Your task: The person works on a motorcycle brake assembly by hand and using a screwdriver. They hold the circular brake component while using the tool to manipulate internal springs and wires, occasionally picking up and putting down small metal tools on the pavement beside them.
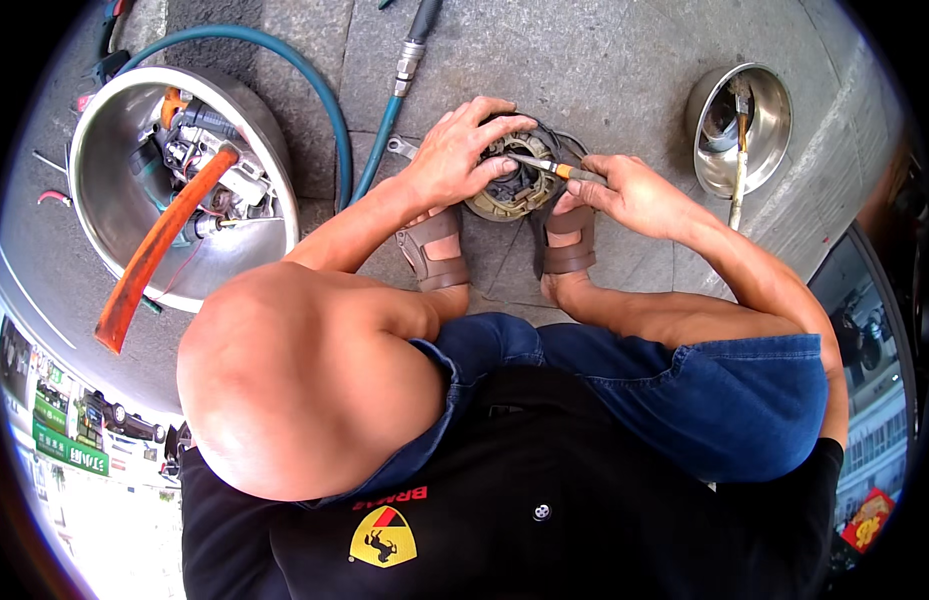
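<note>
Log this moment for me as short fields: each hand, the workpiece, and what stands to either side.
left hand: on the round part, fingers spread
right hand: gripping an orange-banded tool, tip at the round part
workpiece: round part between the feet
left side: metal basin of tools and parts, orange handle across its rim
right side: smaller metal bowl, brush leaning out

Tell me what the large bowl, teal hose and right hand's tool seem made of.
Large bowl: probably polished steel, given its bright reflections.
Teal hose: likely rubber or plastic, smoothly curved, low sheen.
Tool: bright, probably metal blade; orange-and-dark handle, perhaps plastic, finish unclear.
</note>
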The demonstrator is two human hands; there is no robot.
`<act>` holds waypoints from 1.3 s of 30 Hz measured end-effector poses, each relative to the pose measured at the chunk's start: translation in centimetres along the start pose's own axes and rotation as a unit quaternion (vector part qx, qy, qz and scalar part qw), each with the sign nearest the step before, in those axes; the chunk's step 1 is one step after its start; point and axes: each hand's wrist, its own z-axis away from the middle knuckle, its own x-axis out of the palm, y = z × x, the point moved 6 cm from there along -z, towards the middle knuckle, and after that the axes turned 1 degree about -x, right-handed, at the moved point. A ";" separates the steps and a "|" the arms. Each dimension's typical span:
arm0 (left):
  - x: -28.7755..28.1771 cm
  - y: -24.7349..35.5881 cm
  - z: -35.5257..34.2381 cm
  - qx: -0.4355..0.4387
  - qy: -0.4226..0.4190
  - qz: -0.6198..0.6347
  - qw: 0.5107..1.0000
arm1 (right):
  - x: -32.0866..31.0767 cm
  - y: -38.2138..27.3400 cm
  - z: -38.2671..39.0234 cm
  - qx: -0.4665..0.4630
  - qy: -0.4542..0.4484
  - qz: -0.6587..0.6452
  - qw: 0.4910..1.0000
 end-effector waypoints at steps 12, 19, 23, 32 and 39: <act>-0.4 0.6 -0.5 -0.044 -0.004 -0.016 0.999 | -0.6 -0.5 0.5 0.052 -0.018 -0.004 0.998; -0.2 0.5 -1.5 -0.035 -0.011 -0.013 0.999 | -0.6 1.1 -0.1 0.030 -0.006 -0.036 0.999; -0.9 0.6 -1.2 -0.040 -0.003 -0.014 0.999 | -0.6 0.8 -0.1 0.013 -0.008 -0.052 0.999; -0.6 0.4 -1.7 -0.042 -0.003 0.004 0.999 | -0.5 2.2 -0.4 0.023 -0.009 -0.045 0.999; -0.9 0.2 -1.8 -0.058 -0.010 0.017 0.998 | -1.1 0.7 0.0 0.018 -0.005 -0.062 0.998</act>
